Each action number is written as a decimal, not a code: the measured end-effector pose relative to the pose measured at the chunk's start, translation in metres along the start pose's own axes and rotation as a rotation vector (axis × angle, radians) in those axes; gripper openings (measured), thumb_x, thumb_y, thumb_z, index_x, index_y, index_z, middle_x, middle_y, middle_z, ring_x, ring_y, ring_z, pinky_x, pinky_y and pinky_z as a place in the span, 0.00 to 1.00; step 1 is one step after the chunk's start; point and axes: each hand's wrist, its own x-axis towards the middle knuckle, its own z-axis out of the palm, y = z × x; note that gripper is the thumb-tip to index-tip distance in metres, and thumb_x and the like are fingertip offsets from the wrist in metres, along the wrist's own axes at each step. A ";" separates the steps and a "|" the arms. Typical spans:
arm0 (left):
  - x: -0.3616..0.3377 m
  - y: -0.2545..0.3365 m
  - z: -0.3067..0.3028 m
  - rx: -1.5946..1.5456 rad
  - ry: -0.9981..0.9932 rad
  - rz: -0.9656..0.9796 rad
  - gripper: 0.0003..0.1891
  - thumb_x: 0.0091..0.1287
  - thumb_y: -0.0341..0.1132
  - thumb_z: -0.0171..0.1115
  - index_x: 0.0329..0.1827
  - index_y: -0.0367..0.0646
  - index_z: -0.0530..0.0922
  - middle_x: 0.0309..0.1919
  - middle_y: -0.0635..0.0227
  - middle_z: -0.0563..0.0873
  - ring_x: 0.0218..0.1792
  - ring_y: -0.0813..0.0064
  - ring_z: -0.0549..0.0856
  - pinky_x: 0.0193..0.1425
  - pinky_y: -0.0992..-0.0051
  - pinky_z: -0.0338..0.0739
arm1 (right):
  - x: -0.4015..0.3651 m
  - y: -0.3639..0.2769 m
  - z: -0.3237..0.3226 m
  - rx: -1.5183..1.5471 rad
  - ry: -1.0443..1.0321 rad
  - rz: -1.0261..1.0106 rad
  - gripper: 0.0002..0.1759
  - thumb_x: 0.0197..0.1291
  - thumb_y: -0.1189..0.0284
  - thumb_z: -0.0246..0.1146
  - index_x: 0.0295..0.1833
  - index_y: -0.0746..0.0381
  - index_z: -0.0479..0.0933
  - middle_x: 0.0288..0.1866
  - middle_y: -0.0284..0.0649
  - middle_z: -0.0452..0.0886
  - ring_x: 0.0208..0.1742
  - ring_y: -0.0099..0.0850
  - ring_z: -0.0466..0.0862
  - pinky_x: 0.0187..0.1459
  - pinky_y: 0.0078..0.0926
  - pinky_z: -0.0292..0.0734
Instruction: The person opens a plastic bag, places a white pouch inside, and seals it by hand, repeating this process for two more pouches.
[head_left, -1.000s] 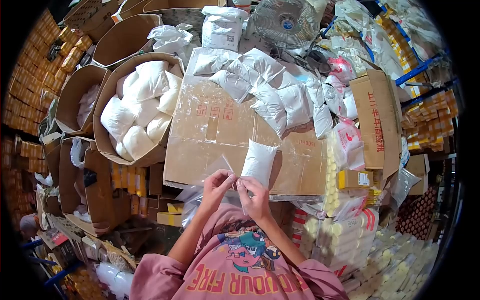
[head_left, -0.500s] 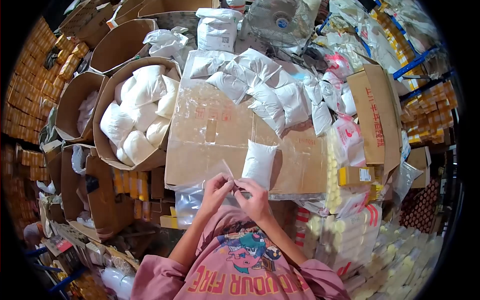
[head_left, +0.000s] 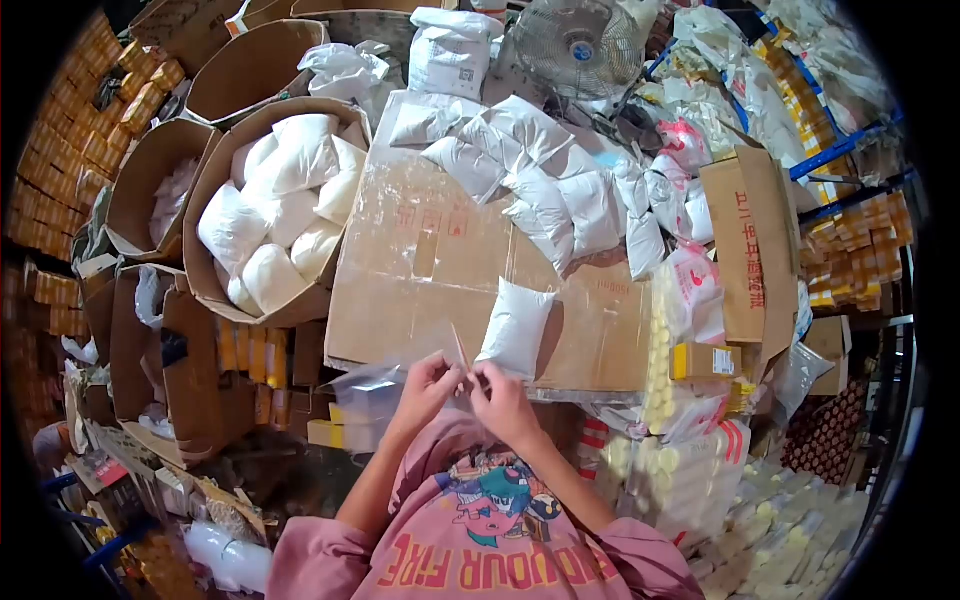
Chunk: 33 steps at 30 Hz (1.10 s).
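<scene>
My left hand [head_left: 430, 388] and my right hand [head_left: 500, 398] are close together at the cardboard's front edge, fingers pinched. Between them is a thin, pale strip [head_left: 459, 345] that sticks up past the fingertips; it may be the edge of a clear plastic bag. Clear plastic film [head_left: 365, 400] hangs beside my left wrist. Just beyond my right fingers, one filled white bag [head_left: 516, 328] lies on the flat cardboard [head_left: 400, 290]. Farther back on the same cardboard is a pile of similar white bags [head_left: 545, 185].
To the left, an open carton [head_left: 205, 290] holds large white bags [head_left: 270, 215]. A fan [head_left: 580, 50] and a white sack [head_left: 450, 55] stand at the back. On the right are an upright cardboard box [head_left: 748, 250], a small yellow-brown box [head_left: 706, 361] and wrapped pale stacks [head_left: 690, 470].
Both hands remain pinched together, with the pale strip now standing more upright between them. The clear film has shifted beside my left wrist. The whole view has tilted slightly.
</scene>
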 end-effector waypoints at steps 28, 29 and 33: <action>-0.033 -0.035 -0.012 -0.001 -0.085 -0.276 0.12 0.65 0.33 0.56 0.27 0.33 0.77 0.21 0.73 0.78 0.24 0.85 0.75 0.26 0.80 0.69 | -0.034 0.043 0.029 -0.106 -0.137 -0.216 0.07 0.56 0.74 0.59 0.36 0.66 0.69 0.29 0.53 0.76 0.34 0.54 0.80 0.33 0.45 0.74; -0.035 -0.041 -0.014 0.000 -0.073 -0.284 0.11 0.64 0.33 0.56 0.27 0.33 0.77 0.22 0.73 0.78 0.24 0.85 0.75 0.26 0.80 0.68 | -0.036 0.042 0.031 -0.068 -0.121 -0.194 0.07 0.55 0.74 0.60 0.36 0.66 0.70 0.28 0.54 0.76 0.34 0.54 0.79 0.33 0.45 0.74; -0.039 -0.038 -0.015 0.055 -0.096 -0.279 0.11 0.64 0.32 0.58 0.25 0.33 0.77 0.19 0.72 0.78 0.22 0.84 0.75 0.25 0.80 0.68 | -0.045 0.038 0.034 0.007 -0.044 -0.167 0.06 0.58 0.75 0.59 0.34 0.67 0.70 0.30 0.55 0.78 0.36 0.54 0.81 0.33 0.42 0.76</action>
